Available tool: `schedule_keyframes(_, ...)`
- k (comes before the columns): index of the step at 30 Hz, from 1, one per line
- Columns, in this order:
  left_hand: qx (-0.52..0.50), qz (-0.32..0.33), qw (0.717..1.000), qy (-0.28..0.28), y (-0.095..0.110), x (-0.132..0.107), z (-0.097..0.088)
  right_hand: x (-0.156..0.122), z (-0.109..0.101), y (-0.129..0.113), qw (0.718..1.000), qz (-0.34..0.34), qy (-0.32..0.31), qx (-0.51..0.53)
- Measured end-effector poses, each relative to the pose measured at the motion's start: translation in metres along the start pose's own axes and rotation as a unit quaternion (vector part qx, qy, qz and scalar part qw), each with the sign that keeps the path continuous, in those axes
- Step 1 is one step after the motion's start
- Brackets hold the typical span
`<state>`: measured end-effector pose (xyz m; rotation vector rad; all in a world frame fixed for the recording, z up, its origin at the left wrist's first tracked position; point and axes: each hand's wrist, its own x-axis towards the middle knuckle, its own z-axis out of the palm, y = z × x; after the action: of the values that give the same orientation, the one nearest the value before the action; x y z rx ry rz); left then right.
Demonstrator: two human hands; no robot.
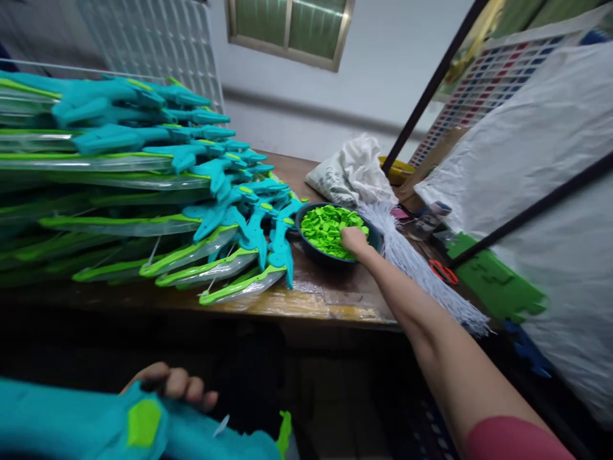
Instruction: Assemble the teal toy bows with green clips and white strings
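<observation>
My right hand (355, 240) reaches into a dark round bowl (306, 221) filled with small bright green plastic pieces (328, 229); its fingers curl down among the pieces. My left hand (172, 384) is low in the foreground, fingers wrapped over a teal toy sword handle (100, 425) with a green square patch. A tall pile of teal-and-green toy swords (158, 198) fills the left of the wooden table (330, 300), their handles pointing toward the bowl.
A bundle of white strings (421, 268) lies right of the bowl, beside red scissors (443, 271). A crumpled white bag (354, 169) sits behind it. Large plastic-covered sheets (541, 153), green foam shapes (493, 281) and dark bars (431, 83) crowd the right.
</observation>
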<state>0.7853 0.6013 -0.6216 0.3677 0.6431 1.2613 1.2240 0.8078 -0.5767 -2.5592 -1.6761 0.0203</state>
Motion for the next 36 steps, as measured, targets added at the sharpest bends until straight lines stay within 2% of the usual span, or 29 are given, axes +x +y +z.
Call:
schedule_keyframes(2,-0.01,0.003,1.0,0.022,-0.002,-0.012,0.003,-0.003,-0.001,-0.001,1.0,0.002,0.004,0.0)
schedule_keyframes(4,-0.012,0.034,0.998,0.048,-0.006,-0.024,0.004,-0.007,-0.007,-0.001,1.0,-0.009,0.021,0.016)
schedule_keyframes(7,0.002,0.08,0.993,0.088,-0.012,-0.033,0.01,-0.019,-0.021,-0.009,0.992,-0.051,0.082,0.076)
schedule_keyframes(10,0.022,0.113,0.983,0.142,-0.016,-0.032,0.018,-0.057,-0.031,-0.032,0.963,-0.122,0.134,0.202)
schedule_keyframes(12,0.034,0.14,0.977,0.157,-0.018,-0.031,0.024,-0.105,-0.034,-0.053,0.926,-0.185,0.119,0.307)
schedule_keyframes(15,0.061,0.162,0.975,0.138,-0.026,-0.034,0.027,-0.197,-0.036,-0.088,0.87,-0.275,0.05,0.406)
schedule_keyframes(17,0.091,0.164,0.974,0.129,-0.033,-0.039,0.027,-0.252,-0.037,-0.109,0.78,-0.346,-0.04,0.521)
schedule_keyframes(18,0.11,0.161,0.973,0.126,-0.036,-0.042,0.025,-0.273,-0.036,-0.119,0.746,-0.373,-0.066,0.548)
schedule_keyframes(19,0.129,0.157,0.972,0.122,-0.038,-0.045,0.024,-0.289,-0.036,-0.127,0.716,-0.393,-0.085,0.57)
schedule_keyframes(20,0.145,0.154,0.97,0.117,-0.041,-0.048,0.023,-0.301,-0.034,-0.134,0.702,-0.402,-0.091,0.581)
schedule_keyframes(22,0.169,0.153,0.968,0.1,-0.044,-0.052,0.021,-0.312,-0.03,-0.143,0.699,-0.389,-0.079,0.595)
schedule_keyframes(26,0.181,0.163,0.968,0.068,-0.048,-0.058,0.019,-0.314,-0.024,-0.147,0.72,-0.335,-0.052,0.606)
schedule_keyframes(32,0.203,0.188,0.959,0.063,-0.052,-0.067,0.02,-0.318,-0.025,-0.145,0.744,-0.323,-0.046,0.583)
schedule_keyframes(36,0.221,0.194,0.954,0.061,-0.052,-0.073,0.022,-0.329,-0.024,-0.145,0.755,-0.317,-0.001,0.574)
